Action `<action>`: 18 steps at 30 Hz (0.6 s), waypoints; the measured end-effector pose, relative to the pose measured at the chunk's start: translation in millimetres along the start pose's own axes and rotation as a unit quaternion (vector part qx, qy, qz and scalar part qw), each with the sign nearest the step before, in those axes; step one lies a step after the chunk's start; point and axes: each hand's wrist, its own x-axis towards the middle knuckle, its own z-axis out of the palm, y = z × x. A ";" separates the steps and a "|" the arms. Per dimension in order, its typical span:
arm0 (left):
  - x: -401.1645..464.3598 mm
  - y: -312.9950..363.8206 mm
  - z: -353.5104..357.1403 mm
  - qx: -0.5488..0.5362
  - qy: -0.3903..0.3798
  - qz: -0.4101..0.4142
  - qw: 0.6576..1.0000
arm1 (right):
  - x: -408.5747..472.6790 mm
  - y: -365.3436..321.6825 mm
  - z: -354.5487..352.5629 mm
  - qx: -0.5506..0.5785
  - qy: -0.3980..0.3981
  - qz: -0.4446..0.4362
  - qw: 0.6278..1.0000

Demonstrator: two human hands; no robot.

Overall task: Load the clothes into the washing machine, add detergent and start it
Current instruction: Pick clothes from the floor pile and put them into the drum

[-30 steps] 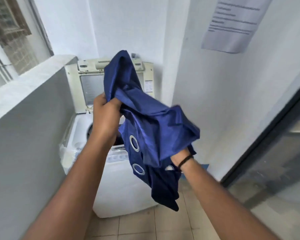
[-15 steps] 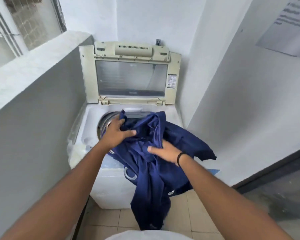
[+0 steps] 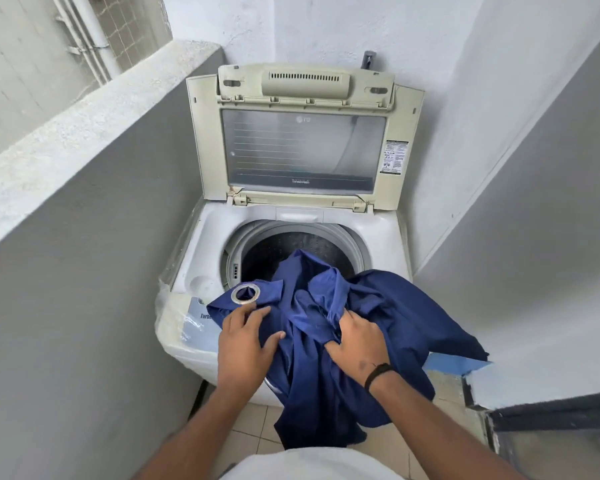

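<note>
A white top-loading washing machine (image 3: 201, 244) stands in a narrow corner with its cream lid (image 3: 302, 140) raised against the wall and its dark drum (image 3: 291, 247) showing. A dark blue curtain (image 3: 388, 306) with metal eyelet rings lies over the machine's front edge, part of it over the drum opening and part hanging down the front. My left hand (image 3: 243, 344) presses on the cloth just below one ring, fingers spread. My right hand (image 3: 357, 341) grips a fold of the cloth, a black band on its wrist.
A grey parapet wall (image 3: 84, 220) closes in the left side and a white wall (image 3: 534, 202) the right. The control panel (image 3: 196, 323) under plastic film shows at the front left of the machine. A tiled floor (image 3: 250, 441) lies below, and a dark door frame (image 3: 555, 410) sits at lower right.
The curtain came down from chest height onto the machine's front edge. Both hands dropped with it and pulled back toward the front, and the view moved closer to the open drum.
</note>
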 end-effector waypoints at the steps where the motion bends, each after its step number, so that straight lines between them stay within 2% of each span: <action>1: 1.3 3.9 -3.8 -0.005 0.010 -0.024 1.000 | 6.5 0.5 -2.2 0.031 -0.009 0.011 0.999; 4: 6.0 9.0 -13.2 0.026 0.011 -0.045 0.999 | 30.8 -1.1 -12.2 0.142 -0.032 0.063 0.987; 7: 5.2 18.8 -22.5 0.003 0.021 -0.094 0.995 | 53.6 -7.8 -26.2 0.246 0.004 0.082 0.966; 11: -4.0 43.5 -29.7 0.039 -0.084 -0.211 0.973 | 74.2 -15.9 -32.5 0.360 0.077 0.096 0.925; 13: -2.6 45.5 -30.3 0.033 -0.126 -0.223 0.966 | 75.5 -13.2 -32.2 0.397 0.062 0.076 0.912; 16: 6.8 40.7 -25.4 0.024 -0.191 -0.198 0.961 | 56.7 -1.3 -31.2 0.325 -0.035 0.016 0.945; 18: 15.8 38.5 -21.5 -0.007 -0.213 -0.175 0.961 | 37.3 16.5 -24.8 0.206 -0.040 -0.022 0.977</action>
